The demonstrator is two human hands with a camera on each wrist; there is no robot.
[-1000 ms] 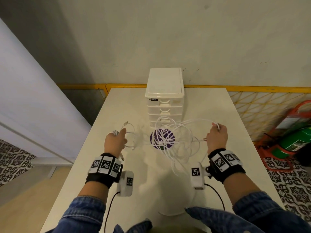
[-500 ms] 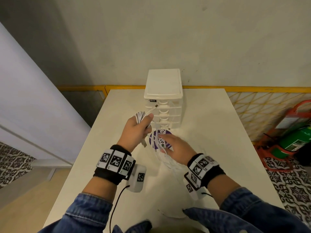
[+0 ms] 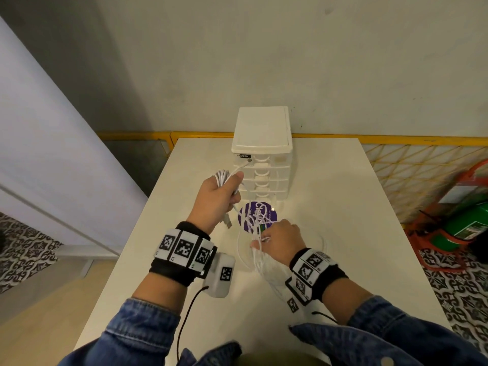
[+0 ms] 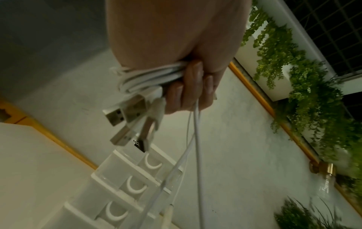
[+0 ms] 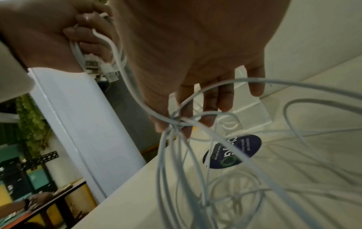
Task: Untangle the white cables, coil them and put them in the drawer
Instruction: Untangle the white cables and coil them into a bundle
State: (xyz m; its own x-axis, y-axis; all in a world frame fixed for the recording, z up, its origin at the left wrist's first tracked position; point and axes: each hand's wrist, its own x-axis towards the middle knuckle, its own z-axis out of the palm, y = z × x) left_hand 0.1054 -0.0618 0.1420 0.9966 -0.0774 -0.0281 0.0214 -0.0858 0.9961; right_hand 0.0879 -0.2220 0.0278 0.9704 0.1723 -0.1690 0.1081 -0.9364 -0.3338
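My left hand (image 3: pixel 224 190) is raised in front of the white drawer unit (image 3: pixel 261 157) and grips a folded bundle of white cables (image 4: pixel 149 77). Several USB plugs (image 4: pixel 125 114) hang out below its fingers. From there the strands run down to my right hand (image 3: pixel 264 240), where thumb and index finger pinch a knot of cables (image 5: pixel 176 122) while the other fingers stay straight. Loose loops (image 3: pixel 250 262) trail from that hand onto the table (image 3: pixel 343 207). All the drawers of the unit (image 4: pixel 135 184) look closed.
A round purple sticker (image 3: pixel 257 215) lies on the table just before the drawer unit. A yellow rail runs behind the table. A green fire extinguisher in a red stand (image 3: pixel 472 225) is on the floor at the right. A white panel (image 3: pixel 52 154) stands at the left.
A second ago my hands were spread wide with the cables between them. They have come together, the left rising to the drawers; the right has since drawn back a little along the strands.
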